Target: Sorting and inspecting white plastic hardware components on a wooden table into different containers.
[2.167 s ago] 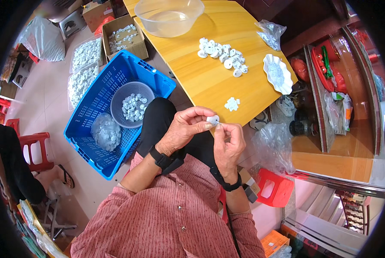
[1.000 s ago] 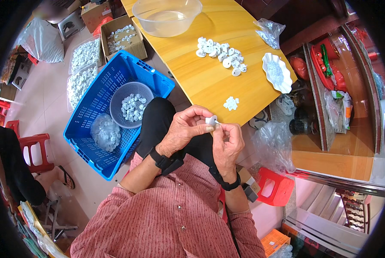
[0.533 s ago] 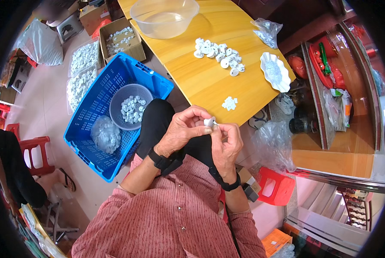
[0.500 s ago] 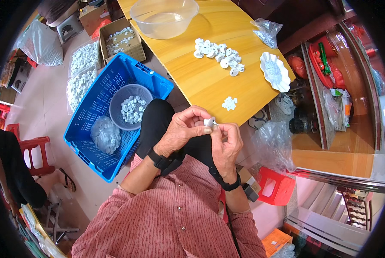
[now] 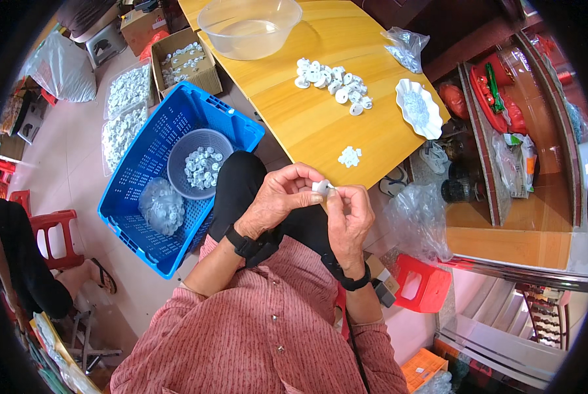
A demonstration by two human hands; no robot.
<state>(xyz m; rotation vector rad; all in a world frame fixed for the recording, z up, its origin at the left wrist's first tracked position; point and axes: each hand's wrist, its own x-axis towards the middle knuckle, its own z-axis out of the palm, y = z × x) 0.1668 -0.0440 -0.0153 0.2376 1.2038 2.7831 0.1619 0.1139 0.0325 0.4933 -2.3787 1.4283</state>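
Observation:
Between thumb and fingers my left hand pinches a small round white plastic part. My right hand is closed at the part's right side, its thumb and forefinger on a tiny piece I cannot make out. Both hands are above my lap, just off the near edge of the yellow wooden table. A small heap of tiny white pieces lies on the table beyond my hands. Farther back is a pile of round white parts. A white scalloped dish of small clear pieces sits to the right.
Left of my knee, a blue crate holds a grey bowl of white parts and a filled plastic bag. A clear basin stands at the table's far end. At right are a red stool and shelves.
My right hand has shifted slightly to the right and its fingertips have closed nearer the white part. The left hand keeps its pinch almost unmoved.

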